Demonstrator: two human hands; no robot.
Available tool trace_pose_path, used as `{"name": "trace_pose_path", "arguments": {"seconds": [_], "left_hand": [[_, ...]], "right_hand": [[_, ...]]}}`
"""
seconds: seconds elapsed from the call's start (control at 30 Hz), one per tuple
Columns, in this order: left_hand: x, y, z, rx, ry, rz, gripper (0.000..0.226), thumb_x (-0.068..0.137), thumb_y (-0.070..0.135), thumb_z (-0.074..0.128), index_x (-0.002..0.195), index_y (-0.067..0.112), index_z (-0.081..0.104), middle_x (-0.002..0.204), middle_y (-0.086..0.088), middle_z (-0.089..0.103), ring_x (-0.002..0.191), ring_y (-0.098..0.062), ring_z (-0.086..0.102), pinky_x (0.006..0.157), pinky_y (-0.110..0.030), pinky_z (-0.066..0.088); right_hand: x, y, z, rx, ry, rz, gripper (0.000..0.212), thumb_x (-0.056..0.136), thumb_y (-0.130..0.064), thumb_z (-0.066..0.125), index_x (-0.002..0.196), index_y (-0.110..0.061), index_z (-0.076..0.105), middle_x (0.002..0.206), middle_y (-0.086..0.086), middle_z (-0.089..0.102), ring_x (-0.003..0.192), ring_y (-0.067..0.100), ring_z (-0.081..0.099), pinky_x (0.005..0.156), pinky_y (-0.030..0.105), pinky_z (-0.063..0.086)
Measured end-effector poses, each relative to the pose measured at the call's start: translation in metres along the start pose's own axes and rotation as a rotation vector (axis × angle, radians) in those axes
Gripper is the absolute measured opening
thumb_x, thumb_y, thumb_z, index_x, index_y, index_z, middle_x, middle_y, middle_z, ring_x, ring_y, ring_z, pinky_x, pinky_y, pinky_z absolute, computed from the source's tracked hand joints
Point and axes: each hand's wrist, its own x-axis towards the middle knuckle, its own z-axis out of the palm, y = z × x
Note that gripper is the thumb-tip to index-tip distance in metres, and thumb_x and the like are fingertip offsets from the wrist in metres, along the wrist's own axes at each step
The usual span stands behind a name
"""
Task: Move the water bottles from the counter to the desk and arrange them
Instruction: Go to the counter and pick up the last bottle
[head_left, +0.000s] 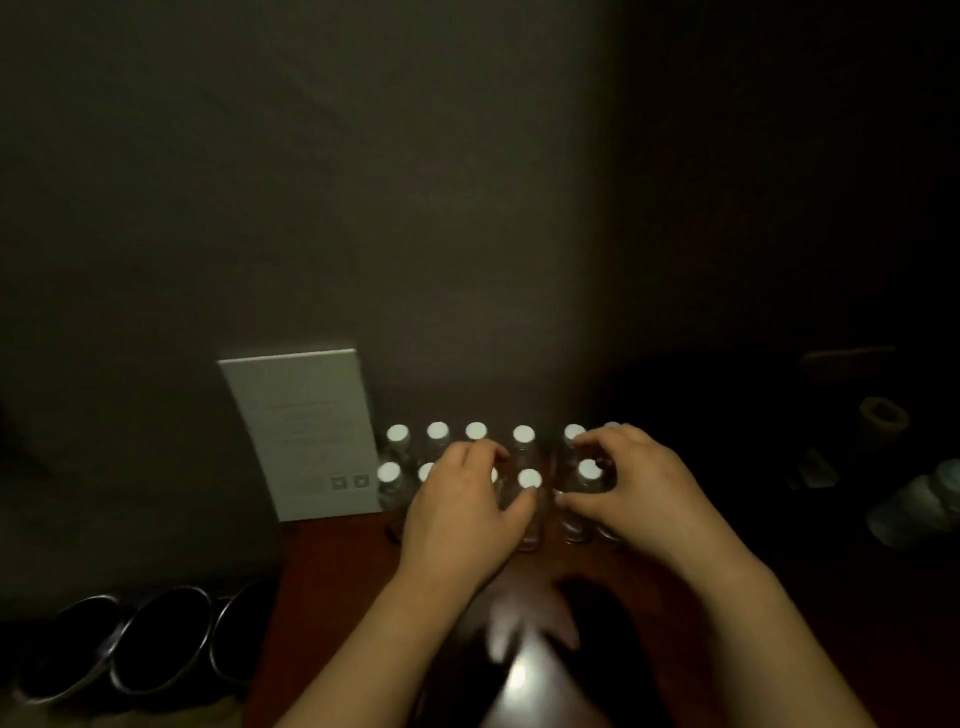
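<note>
Desk (332, 571): card (304, 434) beside bottles (524, 436) (bowls (156, 639) left).

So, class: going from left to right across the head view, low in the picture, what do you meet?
Dark round bowls → white card leaning on the wall → clear bottles with white caps in two rows → left hand on the bottles → right hand on the bottles.
</note>
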Motion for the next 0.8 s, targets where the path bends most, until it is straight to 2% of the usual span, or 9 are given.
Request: {"name": "trace_pose_path", "arguments": {"seconds": [0.17,0.23,0.3,0.4,0.5,0.63,0.8], "left_hand": [[-0.075,-0.057,-0.105,0.119,0.029,-0.120,0.046,0.083,0.056,0.062,0.124,0.036,0.052,0.123,0.014,0.054,0.113,-0.008,0.053,0.088,-0.031,0.051],[-0.109,-0.084,-0.145,0.171,0.059,-0.177,0.048,0.086,0.054,0.062,0.128,0.037,0.049,0.128,0.013,0.051,0.117,-0.008,0.051,0.090,-0.031,0.050],[-0.158,-0.118,-0.195,0.186,0.114,-0.239,0.048,0.087,0.053,0.062,0.130,0.038,0.047,0.129,0.013,0.049,0.117,-0.008,0.050,0.090,-0.030,0.050],[-0.224,-0.157,-0.253,0.216,0.188,-0.312,0.045,0.086,0.054,0.062,0.127,0.039,0.048,0.125,0.015,0.050,0.112,-0.007,0.050,0.088,-0.029,0.050],[-0.316,-0.208,-0.323,0.292,0.312,-0.426,0.040,0.085,0.056,0.061,0.120,0.039,0.053,0.117,0.016,0.053,0.108,-0.007,0.053,0.085,-0.028,0.049],[-0.420,-0.261,-0.396,0.351,0.435,-0.606,0.038,0.085,0.058,0.059,0.116,0.037,0.056,0.112,0.016,0.056,0.103,-0.008,0.056,0.082,-0.030,0.052],[-0.516,-0.318,-0.465,0.387,0.522,-0.784,0.041,0.083,0.060,0.060,0.116,0.035,0.058,0.112,0.013,0.057,0.104,-0.010,0.057,0.085,-0.034,0.053]], "right_hand": [[-0.046,-0.122,0.018,-0.021,-0.079,-0.246,0.059,0.070,-0.045,0.082,0.123,-0.031,0.059,0.116,-0.011,0.056,0.100,0.004,0.057,0.085,0.019,0.046],[-0.070,-0.174,0.031,-0.003,-0.151,-0.336,0.059,0.072,-0.044,0.082,0.125,-0.035,0.056,0.115,-0.015,0.053,0.095,-0.001,0.054,0.079,0.013,0.044],[-0.097,-0.235,0.055,0.010,-0.231,-0.422,0.060,0.075,-0.044,0.079,0.127,-0.037,0.052,0.117,-0.018,0.050,0.094,-0.003,0.054,0.080,0.015,0.048],[-0.136,-0.305,0.087,-0.005,-0.320,-0.532,0.061,0.077,-0.046,0.077,0.130,-0.036,0.050,0.123,-0.016,0.053,0.101,0.001,0.056,0.088,0.024,0.053],[-0.192,-0.391,0.140,-0.006,-0.386,-0.670,0.062,0.076,-0.048,0.077,0.131,-0.034,0.052,0.121,-0.015,0.056,0.102,0.000,0.055,0.087,0.020,0.051],[-0.254,-0.489,0.200,0.040,-0.504,-0.810,0.059,0.076,-0.047,0.078,0.129,-0.035,0.054,0.107,-0.022,0.051,0.098,-0.002,0.056,0.083,0.017,0.050],[-0.308,-0.599,0.259,0.017,-0.558,-0.965,0.057,0.076,-0.048,0.078,0.126,-0.032,0.057,0.116,-0.013,0.061,0.101,0.003,0.059,0.085,0.021,0.052]]}}
